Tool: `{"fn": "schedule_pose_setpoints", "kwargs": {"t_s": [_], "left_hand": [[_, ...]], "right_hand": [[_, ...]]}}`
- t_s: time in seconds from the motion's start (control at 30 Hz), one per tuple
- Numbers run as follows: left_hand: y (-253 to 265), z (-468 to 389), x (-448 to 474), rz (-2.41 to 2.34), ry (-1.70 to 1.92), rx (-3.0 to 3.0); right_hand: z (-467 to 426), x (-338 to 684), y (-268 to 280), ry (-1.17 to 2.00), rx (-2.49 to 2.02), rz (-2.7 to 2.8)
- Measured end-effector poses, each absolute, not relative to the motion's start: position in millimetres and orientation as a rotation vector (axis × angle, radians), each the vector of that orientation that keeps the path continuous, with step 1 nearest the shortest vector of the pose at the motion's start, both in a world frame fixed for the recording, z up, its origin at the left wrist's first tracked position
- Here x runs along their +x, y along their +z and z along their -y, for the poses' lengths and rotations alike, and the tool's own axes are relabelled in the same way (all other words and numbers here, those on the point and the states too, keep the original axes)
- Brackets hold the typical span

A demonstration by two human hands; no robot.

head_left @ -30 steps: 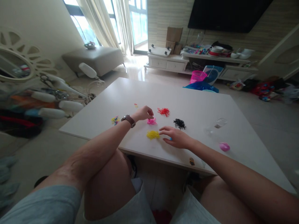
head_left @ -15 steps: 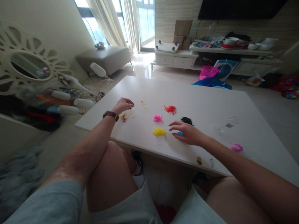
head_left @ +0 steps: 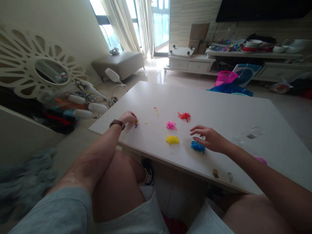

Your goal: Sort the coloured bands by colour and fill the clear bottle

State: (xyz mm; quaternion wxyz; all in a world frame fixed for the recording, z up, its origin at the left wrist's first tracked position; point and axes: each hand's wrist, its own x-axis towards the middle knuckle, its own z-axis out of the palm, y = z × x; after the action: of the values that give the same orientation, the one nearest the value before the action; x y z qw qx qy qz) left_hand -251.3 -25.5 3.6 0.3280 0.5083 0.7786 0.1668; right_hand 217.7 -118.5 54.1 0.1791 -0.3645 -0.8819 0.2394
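My left hand (head_left: 128, 117), with a watch on its wrist, reaches down to a small mixed-colour heap of rubber bands (head_left: 136, 124). Its fingertips are drawn together there, and what sits between them is hidden. Just above the blue rubber bands (head_left: 198, 147) hovers my right hand (head_left: 211, 137), its fingers spread and holding nothing. Separate piles of yellow rubber bands (head_left: 172, 140), pink rubber bands (head_left: 171, 125) and red rubber bands (head_left: 184, 116) lie between the hands. The right hand covers most of the black pile.
On the white table (head_left: 229, 110), a few loose bands (head_left: 156, 110) lie beyond the left hand. To the right are a clear plastic container (head_left: 257, 131) and a pink object (head_left: 261, 160). A small cartoon figure (head_left: 215, 173) lies near the front edge.
My left hand has lowered to the mixed heap, which it was above and beyond. My right hand has shifted off the blue pile, uncovering it. The view has turned slightly left.
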Motion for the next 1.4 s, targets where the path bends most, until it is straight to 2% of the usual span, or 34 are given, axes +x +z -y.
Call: {"fn": "schedule_pose_setpoints", "kwargs": {"t_s": [1.03,1.4], "left_hand": [[7.0,21.1,-238.5,-1.997,0.430,1.407],[12.2,19.3,-232.8,-1.973,0.532,1.352]], "right_hand": [[114.6,220.1,50.7,0.737,-1.008,2.491],[112.1,222.5,48.2,0.740,-1.006,2.519]]}}
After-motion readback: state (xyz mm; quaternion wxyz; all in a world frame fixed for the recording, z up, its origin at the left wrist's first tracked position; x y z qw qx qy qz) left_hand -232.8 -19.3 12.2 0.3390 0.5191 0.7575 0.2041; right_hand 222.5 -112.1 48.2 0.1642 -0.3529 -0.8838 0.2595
